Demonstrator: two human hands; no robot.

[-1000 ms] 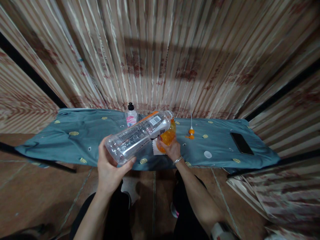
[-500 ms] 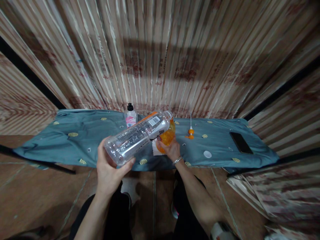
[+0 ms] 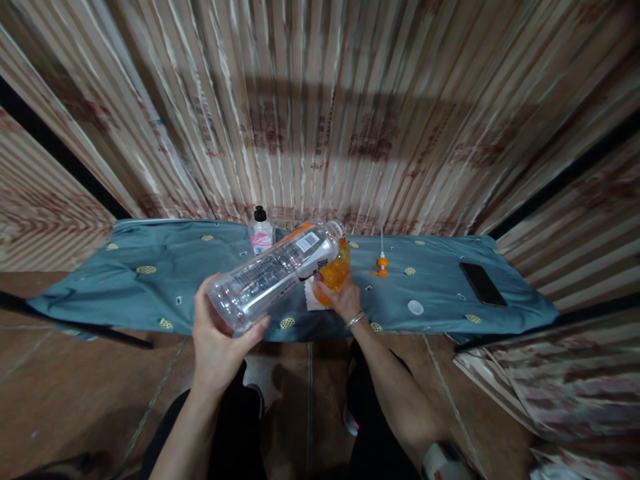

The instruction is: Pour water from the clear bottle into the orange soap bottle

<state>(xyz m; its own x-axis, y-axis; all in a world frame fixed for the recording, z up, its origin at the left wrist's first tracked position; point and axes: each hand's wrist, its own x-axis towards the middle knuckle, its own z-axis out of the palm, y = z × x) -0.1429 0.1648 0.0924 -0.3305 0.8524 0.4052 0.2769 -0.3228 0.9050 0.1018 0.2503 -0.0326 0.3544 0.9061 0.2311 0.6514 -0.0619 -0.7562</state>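
Two bottles are in hand in the head view: the left hand (image 3: 220,340) grasps the base of a clear bottle (image 3: 275,273), and the right hand (image 3: 346,300) is wrapped around an orange bottle (image 3: 337,268) on the table (image 3: 100,287). With the orange bottle as the clock's centre, the clear bottle slants up from 8 o'clock, its bare neck lying at the orange bottle's top; whether the two mouths touch, I cannot tell. A pump (image 3: 382,264) lies off at 3 o'clock, its tube pointing to 12. Farther out sit a white disc (image 3: 415,307) toward 4 o'clock, a phone (image 3: 483,285) near 3, and a small black-capped bottle (image 3: 262,239) upright near 10. My reading is that unfastening is done, with the pump apparently off the orange bottle, and that a transfer between the bottles is the step in hand. No stream shows, and the amount in either bottle is unclear. Judging by the layout, finishing the transfer and refitting the pump are left.
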